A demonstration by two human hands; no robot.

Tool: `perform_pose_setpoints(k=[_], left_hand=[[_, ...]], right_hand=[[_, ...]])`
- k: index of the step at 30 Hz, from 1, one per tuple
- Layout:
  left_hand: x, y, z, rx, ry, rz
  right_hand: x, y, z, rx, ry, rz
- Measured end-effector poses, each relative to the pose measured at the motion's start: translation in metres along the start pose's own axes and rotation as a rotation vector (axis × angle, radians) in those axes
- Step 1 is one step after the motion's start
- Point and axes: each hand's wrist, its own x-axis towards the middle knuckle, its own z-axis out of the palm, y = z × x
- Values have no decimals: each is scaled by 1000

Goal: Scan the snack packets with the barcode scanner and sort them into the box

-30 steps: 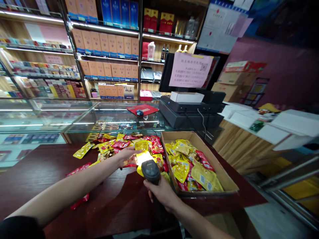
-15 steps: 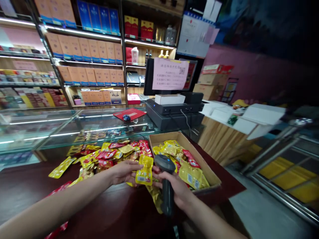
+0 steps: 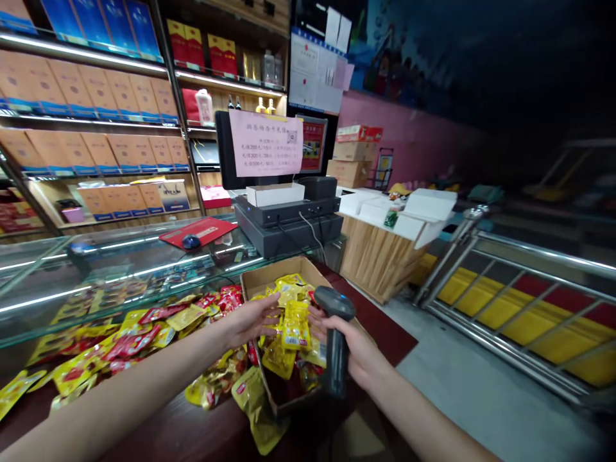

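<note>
My left hand (image 3: pixel 253 323) reaches over the cardboard box (image 3: pixel 276 273), its fingers stretched out and apart. Just right of those fingertips is a yellow snack packet (image 3: pixel 296 326), above or among the packets in the box; whether my right fingertips touch it I cannot tell. My right hand (image 3: pixel 355 350) is wrapped around the handle of a dark barcode scanner (image 3: pixel 337 346), whose head hides part of the box. To the left spreads a heap of red and yellow snack packets (image 3: pixel 129 340). A green-gold packet (image 3: pixel 260 410) lies against the box's near left corner.
Behind the box stands a dark cash register (image 3: pixel 289 228) with a monitor bearing a pink notice (image 3: pixel 267 144). A glass display counter (image 3: pixel 144 269) carries a computer mouse (image 3: pixel 191 242) on a red mat. A metal railing (image 3: pixel 524 276) runs along the right.
My left hand has moved with the yellow packet to over the box, and its fingers have spread. The scanner stays in my right hand. The view has turned right.
</note>
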Motion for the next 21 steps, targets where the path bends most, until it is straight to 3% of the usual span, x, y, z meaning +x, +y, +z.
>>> perform_pose_setpoints(k=[3, 6, 10, 15, 17, 21], left_hand=[[-2, 0, -6, -31, 96, 3], [-19, -1, -23, -92, 113, 8], [-56, -8, -50, -144, 87, 50], [-109, -26, -82, -174, 255, 50], [-125, -38, -93, -167, 285, 60], [-140, -68, -109, -88, 341, 97]], right_hand=[[-1, 1, -3, -10, -7, 12], [-6, 5, 8, -28, -47, 83], [-18, 16, 37, -36, -130, 136], [-34, 49, 78, -44, -317, 178], [-41, 67, 91, -78, -304, 194], [-51, 104, 105, -180, -161, 237]])
